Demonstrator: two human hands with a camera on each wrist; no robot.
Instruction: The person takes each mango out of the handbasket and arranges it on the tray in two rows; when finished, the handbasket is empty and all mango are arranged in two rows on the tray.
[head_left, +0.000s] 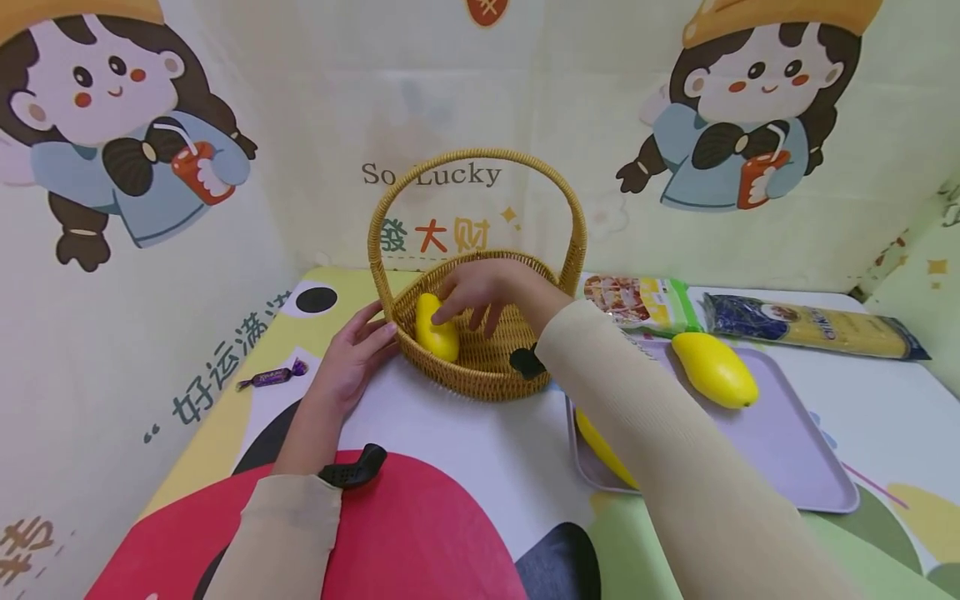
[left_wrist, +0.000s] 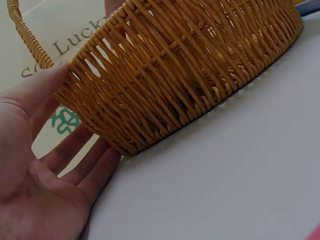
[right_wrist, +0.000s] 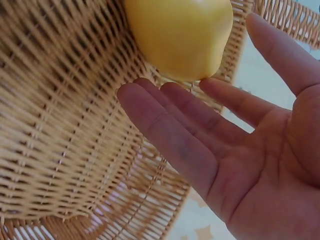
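A yellow mango (head_left: pixel 437 329) lies in the left part of a wicker basket (head_left: pixel 480 385) with a tall arched handle. My right hand (head_left: pixel 487 287) reaches into the basket, its fingers spread and its fingertips right at the mango's end in the right wrist view. Nothing is gripped there. Against the basket's left side rests my left hand (head_left: pixel 352 358), with the thumb at the rim and the outstretched fingers along the wicker wall. Two more mangoes are on a lilac tray (head_left: pixel 795 467) at the right: one mango (head_left: pixel 715 370) in full sight, another mango (head_left: pixel 600 446) partly hidden by my right sleeve.
Behind the tray lie a green-edged food packet (head_left: pixel 641 304) and a long pack of pasta (head_left: pixel 813 325). A purple-wrapped candy (head_left: pixel 273 377) sits on the left of the patterned table. A printed cloth wall (head_left: pixel 315 167) stands close behind the basket.
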